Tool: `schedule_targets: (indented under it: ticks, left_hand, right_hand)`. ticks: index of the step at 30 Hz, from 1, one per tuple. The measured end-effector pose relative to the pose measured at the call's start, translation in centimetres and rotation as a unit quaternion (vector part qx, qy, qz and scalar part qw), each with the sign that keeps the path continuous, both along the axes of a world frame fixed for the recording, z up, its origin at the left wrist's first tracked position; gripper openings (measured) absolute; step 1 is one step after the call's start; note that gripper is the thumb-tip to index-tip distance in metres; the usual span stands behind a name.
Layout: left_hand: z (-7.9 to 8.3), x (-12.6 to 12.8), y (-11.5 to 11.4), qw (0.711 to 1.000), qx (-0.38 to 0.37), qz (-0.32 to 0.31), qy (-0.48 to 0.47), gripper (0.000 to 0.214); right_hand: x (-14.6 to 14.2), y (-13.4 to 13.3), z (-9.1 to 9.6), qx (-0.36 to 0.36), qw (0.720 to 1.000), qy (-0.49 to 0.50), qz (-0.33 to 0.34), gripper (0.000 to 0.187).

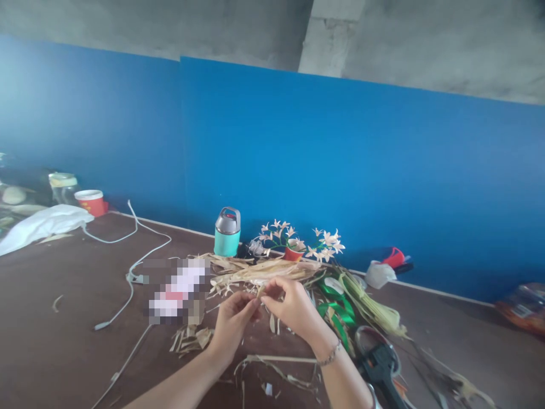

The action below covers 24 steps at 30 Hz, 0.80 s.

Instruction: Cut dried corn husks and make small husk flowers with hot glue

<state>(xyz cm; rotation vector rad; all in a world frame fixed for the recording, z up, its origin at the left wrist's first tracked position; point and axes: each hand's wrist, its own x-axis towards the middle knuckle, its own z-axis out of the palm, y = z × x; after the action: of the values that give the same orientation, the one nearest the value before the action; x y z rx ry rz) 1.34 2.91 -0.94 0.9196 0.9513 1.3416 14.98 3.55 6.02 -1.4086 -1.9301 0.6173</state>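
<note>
My left hand (pixel 233 318) and my right hand (pixel 289 304) meet above the middle of the brown table. Between their fingertips is a small piece of dried husk (pixel 260 291), pinched from both sides. Just beyond my hands lies a pile of long dried husk strips (pixel 272 271). Pale handmade flowers (pixel 326 247) on green stems spread around a red cup (pixel 293 250) behind that pile. Smaller husk scraps (pixel 191 339) lie beside my left wrist. Green ribbon (pixel 340 307) is to the right of my right hand.
A mint-green flask (pixel 227 233) stands near the blue partition (pixel 298 153). To the right are a bundle of pale green strips (pixel 374 307) and a black-handled tool (pixel 381 363). A white cable (pixel 131 278) crosses the left side, near a red-and-white cup (pixel 94 204).
</note>
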Motion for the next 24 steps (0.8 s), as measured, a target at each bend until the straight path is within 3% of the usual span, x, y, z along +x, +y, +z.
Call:
schedule_targets:
  ticks: [5, 14, 24]
  left_hand:
    - [0.26, 0.07, -0.23, 1.0, -0.007, -0.004, -0.004, 0.024]
    - [0.38, 0.14, -0.3, 1.0, 0.001, -0.013, 0.013, 0.023]
    - [1.01, 0.02, -0.45, 0.997, 0.022, -0.035, 0.062, 0.026]
  right_hand:
    - [0.01, -0.02, -0.15, 0.031, 0.999, -0.017, 0.016, 0.01]
    - [0.12, 0.08, -0.19, 0.024, 0.999, 0.001, 0.023, 0.013]
    - [0.4, 0.22, -0.28, 0.023, 0.996, 0.024, 0.077, 0.015]
